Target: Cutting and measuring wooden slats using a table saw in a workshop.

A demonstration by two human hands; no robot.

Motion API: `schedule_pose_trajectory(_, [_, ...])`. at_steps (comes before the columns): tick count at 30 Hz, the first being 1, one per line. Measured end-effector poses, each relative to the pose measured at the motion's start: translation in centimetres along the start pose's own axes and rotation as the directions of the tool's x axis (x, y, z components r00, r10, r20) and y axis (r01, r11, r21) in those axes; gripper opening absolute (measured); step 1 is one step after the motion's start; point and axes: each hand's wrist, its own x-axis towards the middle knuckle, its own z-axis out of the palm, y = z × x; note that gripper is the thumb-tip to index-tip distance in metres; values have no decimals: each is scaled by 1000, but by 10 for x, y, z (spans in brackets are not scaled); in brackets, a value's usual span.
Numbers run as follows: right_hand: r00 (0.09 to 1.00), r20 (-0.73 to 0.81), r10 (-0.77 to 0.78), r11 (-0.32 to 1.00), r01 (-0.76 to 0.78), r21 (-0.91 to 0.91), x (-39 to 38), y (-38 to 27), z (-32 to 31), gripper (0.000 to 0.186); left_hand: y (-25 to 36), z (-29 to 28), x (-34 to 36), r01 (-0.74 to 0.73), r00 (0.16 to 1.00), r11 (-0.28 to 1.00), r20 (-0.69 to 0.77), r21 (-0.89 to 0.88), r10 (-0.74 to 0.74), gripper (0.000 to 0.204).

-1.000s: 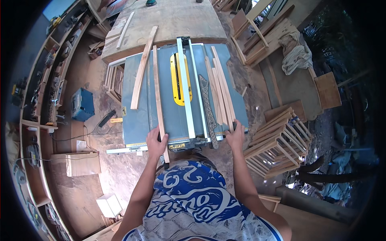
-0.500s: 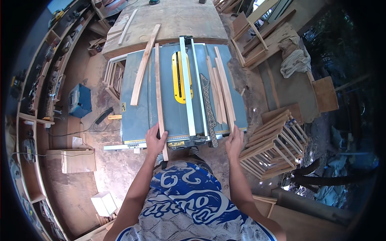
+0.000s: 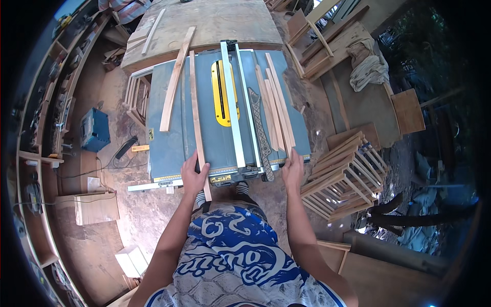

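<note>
On the table saw, my left hand is closed around the near end of a long, narrow wooden strip. The strip lies lengthwise left of the yellow insert plate, and its end pokes out past the table's front edge. My right hand has its fingers closed at the near end of a wooden strip, one of several lying side by side on the right. Between the hands runs the metal rip fence. A dark patterned push stick lies right of the fence.
Another wooden strip lies at an angle on the left. Beyond the saw stands a plywood table. Slatted wooden frames are stacked at the right. A blue toolbox and shelves stand left. At the far left, another person is partly visible.
The whole view has shifted slightly, moving things up and left in the picture. My hands stay at the same two strip ends. More of the person at the far left shows.
</note>
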Motion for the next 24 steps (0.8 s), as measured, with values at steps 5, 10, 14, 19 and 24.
schedule_pose_trajectory(5, [999,-18,31,1000,-31,5,6,-2,0,45,-1,1,-2,-2,1000,1000,-22,2,2,68])
schedule_pose_trajectory(10, [994,35,106,993,-108,57,8,4,-1,48,-2,1,-1,-4,1000,1000,-26,3,4,68])
schedule_pose_trajectory(14, [992,18,123,909,-120,399,-1,21,-1,46,-1,-1,2,26,1000,999,13,-31,-26,69])
schedule_pose_trajectory(19, [887,435,155,462,-454,762,-24,-33,-42,45,-4,-6,-3,50,998,998,-26,-39,-51,66])
schedule_pose_trajectory(24, [827,559,49,396,-531,750,-68,-81,-46,40,-8,-6,-11,64,998,993,-14,-95,-66,54])
